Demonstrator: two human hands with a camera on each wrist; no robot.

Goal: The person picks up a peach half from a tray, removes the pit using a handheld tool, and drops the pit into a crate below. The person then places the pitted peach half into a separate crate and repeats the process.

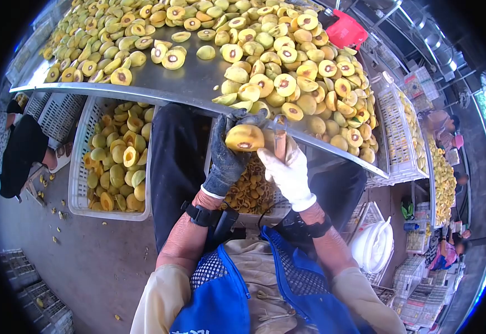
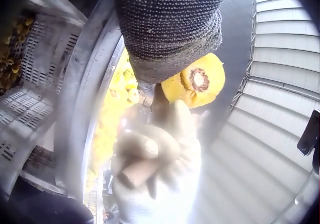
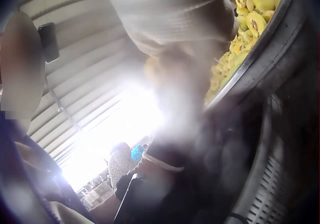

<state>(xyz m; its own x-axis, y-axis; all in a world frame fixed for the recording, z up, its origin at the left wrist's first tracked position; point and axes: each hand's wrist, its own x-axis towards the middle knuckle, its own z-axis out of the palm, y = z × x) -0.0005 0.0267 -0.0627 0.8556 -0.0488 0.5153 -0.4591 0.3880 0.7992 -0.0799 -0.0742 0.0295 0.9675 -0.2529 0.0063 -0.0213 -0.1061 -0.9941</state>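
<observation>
In the head view my left hand point(image 1: 226, 158), in a dark knit glove, holds a yellow peach half point(image 1: 244, 137) over the table edge. Its cut face shows a brown pit cavity, seen closer in the left wrist view as a ragged brown ring point(image 2: 199, 80). My right hand point(image 1: 288, 173), in a white glove, grips the wooden handle point(image 1: 280, 146) of a small tool whose metal end point(image 1: 279, 123) points up beside the fruit. The right thumb lies at the peach's side. In the right wrist view the white glove point(image 3: 175, 19) is blurred and the tool hidden.
Heaps of halved peaches point(image 1: 304, 83) cover much of the metal table point(image 1: 198, 72). A white crate point(image 1: 76, 183) of peach halves stands on the left. Between the knees, a container holds small brownish-yellow pieces point(image 1: 248, 192). A white bucket point(image 1: 372, 247) stands right; other people sit around.
</observation>
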